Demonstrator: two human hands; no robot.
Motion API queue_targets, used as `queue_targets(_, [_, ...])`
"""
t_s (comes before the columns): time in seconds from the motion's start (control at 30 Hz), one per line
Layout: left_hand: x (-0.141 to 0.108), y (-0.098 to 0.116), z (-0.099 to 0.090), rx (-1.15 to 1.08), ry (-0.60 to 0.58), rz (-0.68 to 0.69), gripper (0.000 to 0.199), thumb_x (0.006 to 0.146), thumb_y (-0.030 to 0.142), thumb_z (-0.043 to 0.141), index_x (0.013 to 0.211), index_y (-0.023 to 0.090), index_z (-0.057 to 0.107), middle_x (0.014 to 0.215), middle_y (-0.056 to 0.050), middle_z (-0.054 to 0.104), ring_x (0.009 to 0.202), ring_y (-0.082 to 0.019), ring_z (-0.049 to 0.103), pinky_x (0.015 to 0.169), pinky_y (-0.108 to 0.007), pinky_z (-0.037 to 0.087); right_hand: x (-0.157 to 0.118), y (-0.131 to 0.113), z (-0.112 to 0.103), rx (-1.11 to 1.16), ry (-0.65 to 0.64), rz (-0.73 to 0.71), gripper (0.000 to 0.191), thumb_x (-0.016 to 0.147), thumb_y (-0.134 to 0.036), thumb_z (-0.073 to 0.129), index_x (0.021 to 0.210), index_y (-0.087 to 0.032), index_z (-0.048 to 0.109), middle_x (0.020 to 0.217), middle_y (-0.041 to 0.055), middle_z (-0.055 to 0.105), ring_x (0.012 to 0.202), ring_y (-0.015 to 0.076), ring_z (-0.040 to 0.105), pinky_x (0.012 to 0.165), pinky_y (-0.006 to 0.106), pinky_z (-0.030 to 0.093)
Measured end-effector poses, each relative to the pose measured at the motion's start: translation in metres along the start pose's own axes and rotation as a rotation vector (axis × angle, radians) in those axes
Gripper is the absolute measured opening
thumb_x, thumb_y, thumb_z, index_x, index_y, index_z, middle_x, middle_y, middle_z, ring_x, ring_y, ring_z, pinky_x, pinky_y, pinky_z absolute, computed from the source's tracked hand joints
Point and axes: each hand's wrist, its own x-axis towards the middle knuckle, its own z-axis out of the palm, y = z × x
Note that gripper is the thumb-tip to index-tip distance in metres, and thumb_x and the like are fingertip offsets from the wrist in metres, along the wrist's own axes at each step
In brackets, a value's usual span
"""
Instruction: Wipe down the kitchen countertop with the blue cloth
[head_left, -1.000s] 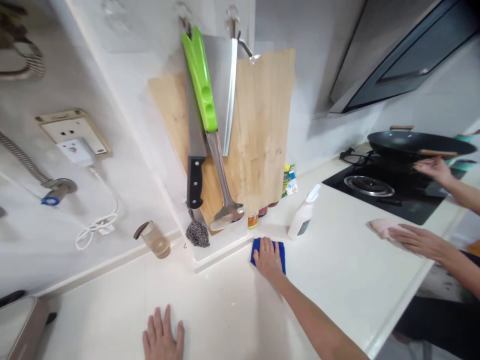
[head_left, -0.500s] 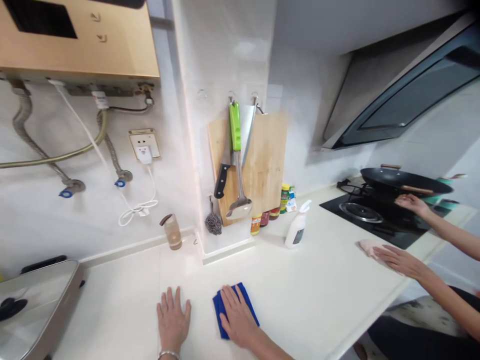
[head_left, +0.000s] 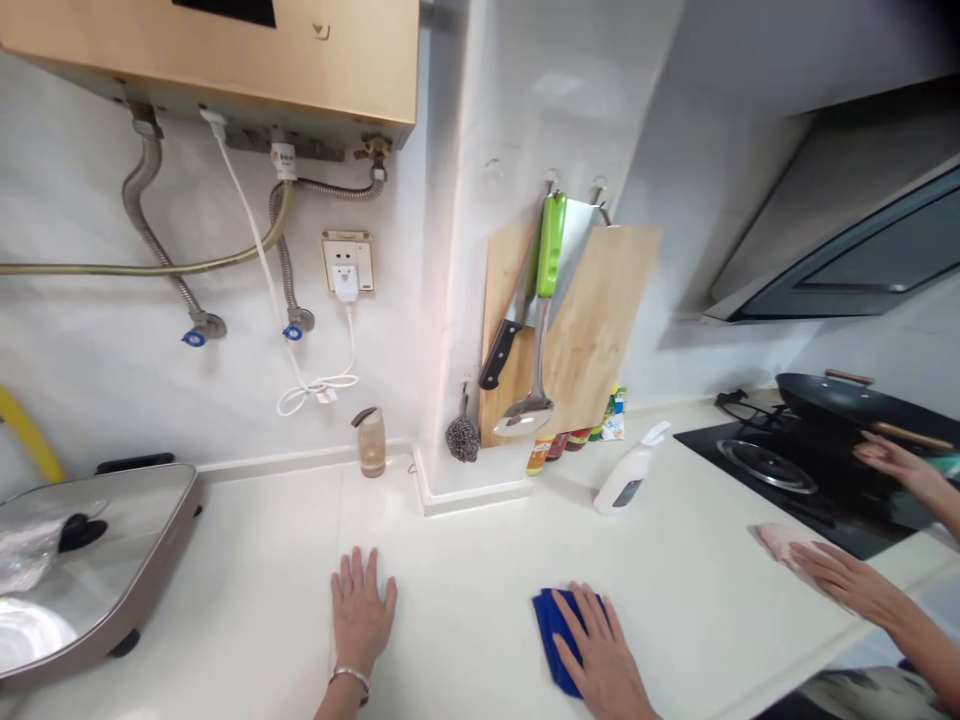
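My left hand [head_left: 362, 607] lies flat on the white countertop [head_left: 450, 570], its fingers spread, holding nothing; a bracelet circles the wrist. To its right, my right hand [head_left: 600, 650] rests palm down on a folded blue cloth [head_left: 553, 640]. The fingers of that hand are stretched out and apart on top of the cloth, not wrapped round it. Part of the cloth is hidden beneath the palm. Beyond the right hand, a white spray bottle [head_left: 628, 475] stands on the counter.
At left sits an electric pan with a glass lid [head_left: 120, 520]. A tumbler [head_left: 370, 445] stands by the wall. A cutting board [head_left: 600, 330], knives and a slotted spatula [head_left: 540, 380] hang on the pillar. At right, another person's hand presses a pink cloth [head_left: 784, 545] near a wok [head_left: 862, 405].
My right hand and the blue cloth have slid to the right across the counter, away from my left hand. The view has turned a little to the left.
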Motion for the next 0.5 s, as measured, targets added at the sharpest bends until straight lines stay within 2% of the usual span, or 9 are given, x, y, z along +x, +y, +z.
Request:
queue_targets(0.1, [-0.001,0.002,-0.003,-0.011,-0.012,-0.004,0.060,0.095,0.041,0.039,0.146,0.011,0.050,0.159,-0.022,0.038,0.150,-0.040,0.028,0.122,-0.060,0.021,-0.009,0.008,0.013,-0.076,0.106,0.119,0.069,0.093,-0.060,0.037,0.152,-0.024,0.037,0.162,0.0102,0.029,0.152,0.0342,0.021,0.124,0.064,0.017])
queue_targets(0.23, [0.000,0.003,-0.005,0.002,-0.029,-0.010,0.060,0.095,0.042,0.040,0.146,0.012,0.050,0.159,-0.020,0.039,0.151,-0.040,0.027,0.122,-0.060,0.022,0.000,0.003,0.023,-0.101,0.099,0.211,0.069,0.095,-0.057,0.027,0.152,-0.020,0.039,0.160,0.0128,0.034,0.152,0.0326,0.020,0.121,0.064,0.021])
queue_targets(0.33, [0.001,0.004,-0.005,0.018,-0.035,-0.012,0.060,0.095,0.041,0.039,0.146,0.012,0.050,0.159,-0.021,0.039,0.150,-0.040,0.028,0.121,-0.061,0.023,0.031,0.001,0.022,-0.110,0.032,0.235,0.070,0.096,-0.056,0.021,0.151,-0.017,0.040,0.159,0.0141,0.035,0.152,0.0323,0.019,0.120,0.061,0.022])
queue_targets(0.5, [0.002,0.004,-0.004,0.042,-0.029,-0.006,0.060,0.095,0.041,0.036,0.145,0.012,0.051,0.159,-0.020,0.039,0.151,-0.039,0.026,0.121,-0.060,0.023,0.099,-0.003,0.017,-0.138,-0.091,0.308,0.070,0.096,-0.052,0.020,0.152,-0.013,0.036,0.160,0.0178,0.030,0.152,0.0348,0.016,0.120,0.060,0.020])
